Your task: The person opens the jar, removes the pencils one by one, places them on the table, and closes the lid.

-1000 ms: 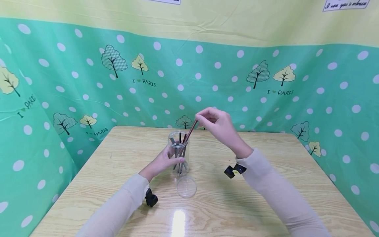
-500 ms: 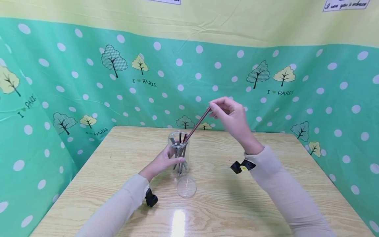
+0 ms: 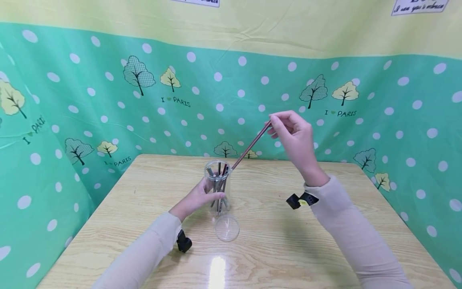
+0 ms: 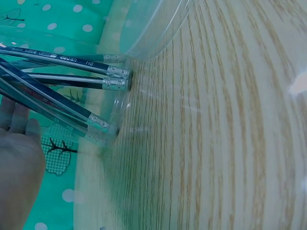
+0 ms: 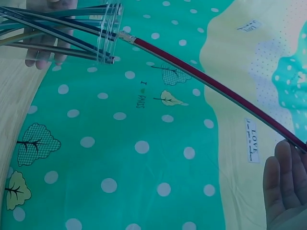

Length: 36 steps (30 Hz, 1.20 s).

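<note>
My left hand (image 3: 200, 197) grips a clear cylindrical jar (image 3: 227, 186) standing on the table, thumb across its front. Several dark pencils (image 4: 62, 79) with eraser ends down lean inside it. My right hand (image 3: 294, 134), raised to the right of the jar, pinches a dark red pencil (image 5: 206, 81) near its upper end. This pencil slants down to the left, and its metal-banded eraser end (image 5: 125, 37) is right at the jar's rim (image 5: 109, 33) in the right wrist view. In the left wrist view, my left fingers (image 4: 19, 117) show behind the jar.
A round clear lid (image 3: 227, 228) lies on the wooden table (image 3: 162, 241) just in front of the jar. Behind the table hangs a green and yellow curtain (image 3: 252, 92) with dots and trees. Both wrists carry small black cameras (image 3: 184, 242).
My right hand has moved up and to the right, drawing the red pencil out of the jar to its rim. My left hand, the jar and the lid have stayed in place.
</note>
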{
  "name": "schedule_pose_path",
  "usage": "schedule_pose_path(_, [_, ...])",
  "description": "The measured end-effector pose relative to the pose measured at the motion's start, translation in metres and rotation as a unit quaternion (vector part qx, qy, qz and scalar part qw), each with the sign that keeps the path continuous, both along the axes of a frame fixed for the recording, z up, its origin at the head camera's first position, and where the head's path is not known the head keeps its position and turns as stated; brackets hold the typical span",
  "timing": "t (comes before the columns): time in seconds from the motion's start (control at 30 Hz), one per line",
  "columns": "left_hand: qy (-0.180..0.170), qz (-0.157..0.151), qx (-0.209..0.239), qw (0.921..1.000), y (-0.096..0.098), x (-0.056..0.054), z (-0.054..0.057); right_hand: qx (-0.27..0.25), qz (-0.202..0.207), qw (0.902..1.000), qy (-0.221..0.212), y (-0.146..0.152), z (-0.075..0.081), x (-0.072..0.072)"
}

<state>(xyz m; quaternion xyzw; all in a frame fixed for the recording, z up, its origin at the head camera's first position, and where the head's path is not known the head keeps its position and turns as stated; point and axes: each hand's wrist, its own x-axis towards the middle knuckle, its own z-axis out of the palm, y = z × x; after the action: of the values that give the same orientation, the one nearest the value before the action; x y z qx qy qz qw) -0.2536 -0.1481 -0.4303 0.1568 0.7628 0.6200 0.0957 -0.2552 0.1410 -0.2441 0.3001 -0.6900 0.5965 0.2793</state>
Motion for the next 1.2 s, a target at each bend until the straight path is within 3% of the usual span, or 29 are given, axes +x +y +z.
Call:
schedule_pose_path(0.2, [-0.001, 0.002, -0.001, 1.0, 0.0, 0.001, 0.0, 0.007, -0.021, 0.9996, -0.017, 0.005, 0.0, -0.001])
schedule_pose_path(0.33, [-0.004, 0.004, -0.001, 1.0, -0.001, 0.0, -0.001, 0.024, -0.035, 0.9983, -0.039, 0.002, 0.007, 0.013])
schedule_pose_path(0.43, [-0.005, 0.005, -0.001, 1.0, -0.001, 0.0, -0.001, 0.033, -0.035, 0.9974, -0.053, 0.003, 0.003, 0.01])
schedule_pose_path(0.57, [-0.002, 0.003, 0.0, 1.0, -0.001, 0.0, -0.001, 0.043, -0.028, 0.996, -0.073, 0.01, -0.018, -0.009])
schedule_pose_path(0.83, [0.0, -0.005, 0.006, 1.0, -0.001, 0.0, -0.001, 0.08, -0.038, 0.9858, -0.142, 0.013, -0.051, -0.02])
schedule_pose_path(1.2, [0.006, -0.012, 0.008, 0.9999, -0.001, 0.0, -0.001, 0.103, -0.004, 0.9676, -0.23, 0.013, -0.104, -0.037])
